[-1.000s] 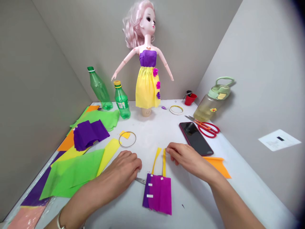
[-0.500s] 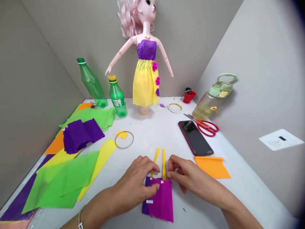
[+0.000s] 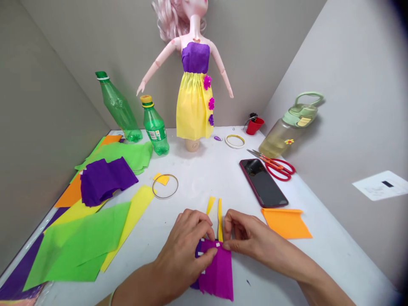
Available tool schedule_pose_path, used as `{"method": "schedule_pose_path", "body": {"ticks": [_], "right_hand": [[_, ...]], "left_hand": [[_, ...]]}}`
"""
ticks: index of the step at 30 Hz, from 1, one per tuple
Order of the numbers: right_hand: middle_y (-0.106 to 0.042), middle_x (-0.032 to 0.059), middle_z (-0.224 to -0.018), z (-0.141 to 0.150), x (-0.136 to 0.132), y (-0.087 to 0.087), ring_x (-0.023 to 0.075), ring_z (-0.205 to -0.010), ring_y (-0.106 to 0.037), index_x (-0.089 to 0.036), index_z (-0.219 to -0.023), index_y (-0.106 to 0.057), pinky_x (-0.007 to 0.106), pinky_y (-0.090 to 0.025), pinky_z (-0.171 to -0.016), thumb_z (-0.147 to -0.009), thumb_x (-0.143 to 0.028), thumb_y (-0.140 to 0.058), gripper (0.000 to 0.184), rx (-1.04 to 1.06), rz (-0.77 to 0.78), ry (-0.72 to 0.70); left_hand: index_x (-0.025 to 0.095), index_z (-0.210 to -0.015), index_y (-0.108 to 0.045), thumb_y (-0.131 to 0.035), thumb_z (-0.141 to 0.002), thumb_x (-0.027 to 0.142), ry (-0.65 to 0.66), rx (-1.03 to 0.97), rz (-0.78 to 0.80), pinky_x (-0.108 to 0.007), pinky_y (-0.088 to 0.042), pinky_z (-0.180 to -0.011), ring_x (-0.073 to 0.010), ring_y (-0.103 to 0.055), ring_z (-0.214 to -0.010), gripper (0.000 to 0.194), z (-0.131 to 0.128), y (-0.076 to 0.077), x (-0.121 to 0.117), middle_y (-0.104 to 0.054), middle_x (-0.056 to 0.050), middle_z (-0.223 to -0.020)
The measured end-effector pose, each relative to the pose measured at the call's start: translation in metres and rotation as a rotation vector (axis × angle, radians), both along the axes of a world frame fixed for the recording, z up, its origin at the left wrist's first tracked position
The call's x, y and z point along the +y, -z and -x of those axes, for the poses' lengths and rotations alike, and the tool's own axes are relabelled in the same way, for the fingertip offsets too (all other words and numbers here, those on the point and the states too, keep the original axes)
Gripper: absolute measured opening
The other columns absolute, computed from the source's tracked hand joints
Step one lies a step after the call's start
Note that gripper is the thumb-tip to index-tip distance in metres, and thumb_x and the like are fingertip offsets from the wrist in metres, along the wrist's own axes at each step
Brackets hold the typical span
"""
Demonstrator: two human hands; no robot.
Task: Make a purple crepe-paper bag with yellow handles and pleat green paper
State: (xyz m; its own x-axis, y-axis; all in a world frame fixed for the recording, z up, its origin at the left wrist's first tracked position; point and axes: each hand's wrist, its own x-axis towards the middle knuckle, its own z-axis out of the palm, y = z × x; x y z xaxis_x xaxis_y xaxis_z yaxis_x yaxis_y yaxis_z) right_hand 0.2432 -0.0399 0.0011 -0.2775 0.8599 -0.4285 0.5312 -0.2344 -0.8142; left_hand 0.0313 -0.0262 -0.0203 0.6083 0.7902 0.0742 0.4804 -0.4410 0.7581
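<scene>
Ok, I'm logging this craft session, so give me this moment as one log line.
left hand: pinching purple crepe paper | right hand: pinching its top edge | beside hands: yellow paper strips

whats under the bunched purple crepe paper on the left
The bunched purple crepe paper lies over parts of an orange paper sheet, a yellow paper sheet and a green crepe paper sheet. Whatever is directly beneath its middle is covered and cannot be seen.

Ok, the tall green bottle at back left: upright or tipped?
Tipped: the tall green bottle leans left, neck toward the side wall, base on the table.
</scene>
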Motion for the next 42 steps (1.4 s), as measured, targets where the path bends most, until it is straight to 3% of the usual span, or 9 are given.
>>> {"method": "schedule_pose_path", "body": {"ticks": [12,24,33,42], "right_hand": [[-0.051,-0.0063,-0.067,0.007,-0.005,0.009,0.0104,-0.061,-0.043,-0.022,-0.081,-0.051,0.021,-0.031,-0.053,-0.079,-0.013,-0.06,0.012,0.084,0.005,0.0],[-0.057,-0.004,-0.078,0.006,-0.002,0.001,0.0111,-0.07,-0.047,-0.02,-0.084,-0.054,0.023,-0.037,-0.064,-0.08,-0.01,-0.057,0.012,0.27,0.04,0.015],[-0.052,-0.006,-0.072,0.007,-0.003,-0.003,0.0097,-0.065,-0.04,-0.02,-0.083,-0.055,0.022,-0.032,-0.057,-0.079,-0.012,-0.062,0.012,0.21,0.036,0.021],[-0.052,-0.0062,-0.074,0.011,-0.004,0.005,0.0096,-0.064,-0.036,-0.021,-0.087,-0.053,0.023,-0.029,-0.056,-0.083,-0.011,-0.057,0.012,0.277,0.059,0.022]], "left_hand": [[0.021,-0.086,-0.056,-0.065,-0.076,0.007,0.01,0.02,-0.014,-0.039,-0.04,-0.086,-0.0238,-0.05,-0.098,0.019,-0.003,0.004,-0.002,-0.06,-0.004,-0.104],[0.022,-0.092,-0.059,-0.058,-0.075,0.004,0.003,-0.034,-0.036,-0.041,-0.04,-0.093,-0.0246,-0.049,-0.109,0.025,-0.002,0.004,0.0,-0.059,-0.005,-0.111],[0.021,-0.08,-0.056,-0.056,-0.074,0.004,-0.005,-0.068,-0.023,-0.041,-0.04,-0.09,-0.0246,-0.051,-0.109,0.018,-0.002,0.01,0.0,-0.06,-0.005,-0.111],[0.021,-0.082,-0.055,-0.058,-0.073,0.001,-0.022,-0.096,-0.051,-0.04,-0.039,-0.091,-0.0235,-0.05,-0.109,0.022,-0.001,0.008,0.001,-0.06,-0.004,-0.109]]}}
